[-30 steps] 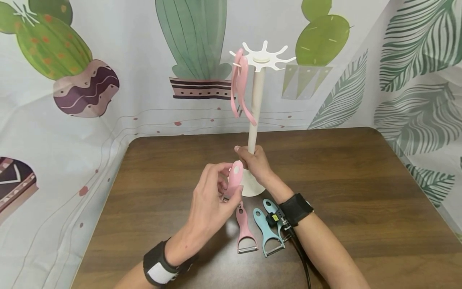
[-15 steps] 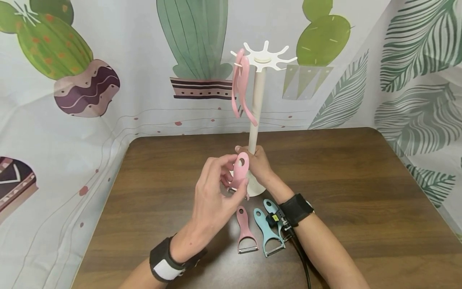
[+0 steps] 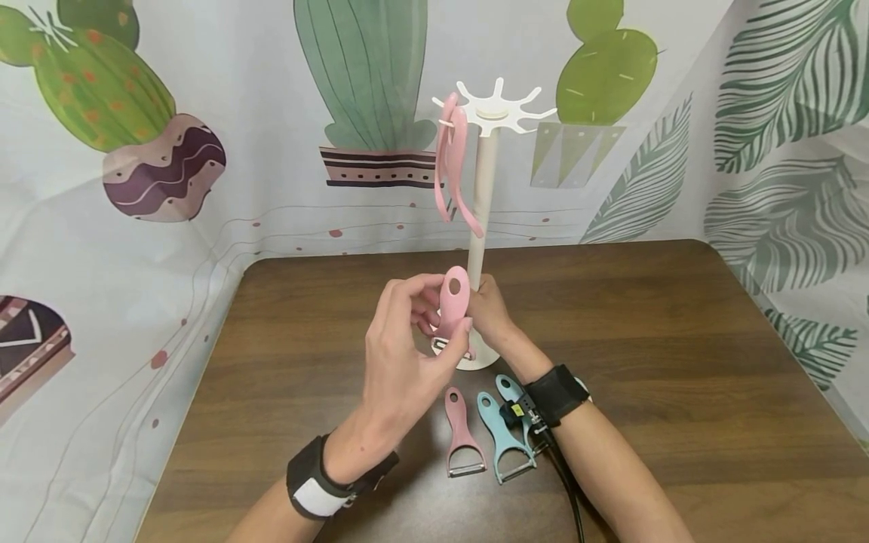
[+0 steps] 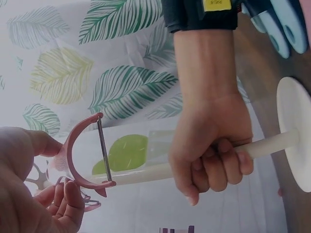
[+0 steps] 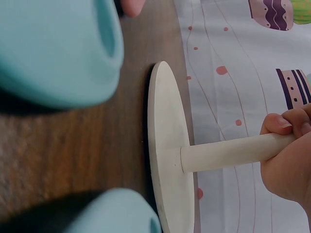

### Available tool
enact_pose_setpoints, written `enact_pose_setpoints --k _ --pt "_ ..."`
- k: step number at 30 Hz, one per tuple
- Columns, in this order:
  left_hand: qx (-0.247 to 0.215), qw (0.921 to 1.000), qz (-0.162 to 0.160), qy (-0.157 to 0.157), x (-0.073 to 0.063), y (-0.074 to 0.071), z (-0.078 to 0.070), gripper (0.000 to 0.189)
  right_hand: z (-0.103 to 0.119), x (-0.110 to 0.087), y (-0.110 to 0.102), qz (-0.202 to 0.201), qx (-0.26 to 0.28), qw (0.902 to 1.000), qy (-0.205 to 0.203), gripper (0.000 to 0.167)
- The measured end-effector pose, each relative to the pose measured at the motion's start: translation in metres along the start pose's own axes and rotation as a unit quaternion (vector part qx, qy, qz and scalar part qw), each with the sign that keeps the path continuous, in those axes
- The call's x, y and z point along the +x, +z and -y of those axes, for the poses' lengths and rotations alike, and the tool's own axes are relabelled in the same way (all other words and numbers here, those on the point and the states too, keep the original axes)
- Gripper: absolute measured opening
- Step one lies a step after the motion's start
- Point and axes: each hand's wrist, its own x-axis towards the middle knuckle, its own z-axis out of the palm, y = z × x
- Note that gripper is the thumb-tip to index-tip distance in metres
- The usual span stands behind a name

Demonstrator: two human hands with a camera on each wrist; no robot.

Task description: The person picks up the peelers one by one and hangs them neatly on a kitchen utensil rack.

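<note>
My left hand [image 3: 403, 347] pinches a pink Y-shaped peeler [image 3: 453, 298] between thumb and fingers, its holed handle end pointing up. In the left wrist view, the curved head of that peeler [image 4: 73, 155] and its metal blade show beside the fingertips. My right hand [image 3: 490, 311] grips the lower pole of a white stand [image 3: 483, 181], just above its round base [image 5: 167, 145]. Two pink peelers [image 3: 456, 162] hang from one prong on the left of the stand's spoked top.
On the wooden table [image 3: 285, 362] in front of the base lie another pink peeler [image 3: 458, 422] and two light blue peelers [image 3: 501, 434]. The right wristband [image 3: 558, 394] and its cable partly cover one blue peeler. A patterned cloth [image 3: 258, 151] hangs behind the table.
My left hand has risen slightly with the pink peeler, lifting it away from the one on the table and turning its holed handle toward the camera. The right hand has kept its hold on the pole.
</note>
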Motion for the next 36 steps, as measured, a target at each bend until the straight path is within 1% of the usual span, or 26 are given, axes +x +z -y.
enact_pose_setpoints --k 4,10,14,17,21,26,31,36 --pt "-0.004 0.9999 -0.011 0.004 0.007 -0.002 -0.002 0.049 0.000 0.001 0.000 0.002 -0.013 0.9999 0.000 0.038" --pt "-0.016 0.9996 -0.022 0.011 0.016 -0.003 -0.007 0.048 0.002 0.000 0.000 -0.001 -0.020 0.9998 -0.001 0.036" --pt "-0.020 0.9994 -0.025 0.016 0.021 -0.002 -0.011 0.048 0.003 0.000 0.001 -0.001 -0.001 1.0000 -0.007 0.034" --pt "-0.022 0.9991 -0.030 0.022 0.025 -0.002 -0.014 0.047 0.003 0.000 0.001 -0.004 0.007 0.9999 -0.012 0.037" --pt "-0.021 0.9984 -0.039 0.034 0.032 -0.003 -0.017 0.047 0.001 0.001 -0.001 -0.008 0.003 0.9999 -0.015 0.040" --pt "-0.016 0.9972 -0.051 0.051 0.041 -0.008 -0.021 0.048 0.000 0.000 -0.001 0.006 0.018 0.9997 -0.017 0.037" --pt "-0.012 0.9965 -0.057 0.059 0.049 -0.011 -0.024 0.048 0.000 0.000 -0.002 0.016 0.011 0.9997 -0.014 0.041" --pt "-0.015 0.9959 -0.059 0.067 0.056 -0.011 -0.028 0.047 0.000 0.001 -0.001 0.017 -0.012 0.9997 -0.008 0.039"
